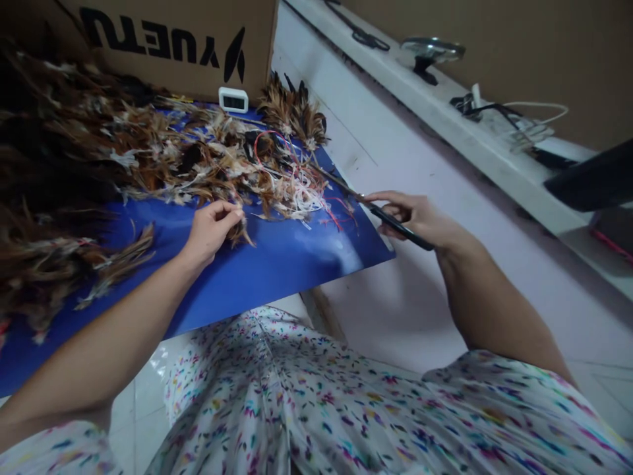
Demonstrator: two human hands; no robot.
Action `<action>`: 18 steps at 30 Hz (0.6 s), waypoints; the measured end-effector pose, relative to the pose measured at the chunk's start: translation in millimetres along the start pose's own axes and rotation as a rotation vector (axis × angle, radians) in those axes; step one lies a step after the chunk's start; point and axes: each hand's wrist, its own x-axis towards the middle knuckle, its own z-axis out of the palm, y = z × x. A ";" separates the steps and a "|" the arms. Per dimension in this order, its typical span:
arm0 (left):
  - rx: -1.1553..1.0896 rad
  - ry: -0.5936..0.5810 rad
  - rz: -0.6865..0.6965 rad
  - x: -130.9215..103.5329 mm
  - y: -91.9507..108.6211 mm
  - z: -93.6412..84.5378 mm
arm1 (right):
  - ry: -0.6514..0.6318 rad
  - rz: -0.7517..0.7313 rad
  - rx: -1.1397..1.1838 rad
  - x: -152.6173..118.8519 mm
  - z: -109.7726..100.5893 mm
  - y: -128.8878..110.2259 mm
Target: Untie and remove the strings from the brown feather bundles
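Observation:
My left hand (208,229) is closed in a pinch on a small bunch of brown feathers (241,235), low over the blue table top. Most of that bunch is hidden by the fingers. At the table's right edge, my right hand (420,218) grips a pair of scissors (403,227) by the black handles. Their blades point away to the upper left, toward a tangle of white and pink string (309,192). A wide heap of loose brown and white feathers (158,155) lies just beyond my left hand.
Behind the heap stand a cardboard box (163,72) and a small white digital clock (233,100). A fuller feather bundle (297,115) lies at the far right corner. More feathers (54,270) cover the left side. A wall ledge (475,152) with cables and a round-topped object runs along the right.

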 end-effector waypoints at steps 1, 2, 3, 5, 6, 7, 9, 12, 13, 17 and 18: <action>-0.002 -0.004 -0.006 -0.5 0.5 0.1 | -0.041 0.009 0.064 2.5 9.9 0.0; -0.002 -0.009 -0.013 -1.0 1.3 0.3 | -0.092 0.014 0.126 5.1 19.4 -0.2; -0.001 -0.013 -0.021 -1.6 2.2 0.5 | -0.139 0.007 0.176 7.6 28.4 -0.4; 0.002 -0.021 -0.035 -2.7 3.8 1.0 | -0.208 -0.031 0.233 12.4 44.9 -0.3; 0.001 -0.025 -0.038 -3.1 4.3 1.1 | -0.225 -0.057 0.231 14.6 52.3 0.0; -0.003 -0.031 -0.040 -3.4 4.5 1.2 | -0.226 -0.083 0.215 16.7 58.9 0.4; -0.014 -0.043 -0.043 -3.6 4.3 1.1 | -0.204 -0.133 0.154 20.2 70.1 1.8; -0.029 -0.056 -0.040 -3.7 3.4 0.7 | -0.163 -0.178 0.061 23.4 80.9 4.5; -0.032 -0.061 -0.036 -3.8 3.2 0.8 | -0.154 -0.184 0.039 23.9 83.0 5.2; -0.052 -0.092 -0.035 -4.7 3.7 1.5 | -0.111 -0.213 -0.033 23.6 85.4 5.1; -0.060 -0.100 -0.042 -5.0 4.2 1.8 | -0.097 -0.228 -0.054 23.3 85.2 4.4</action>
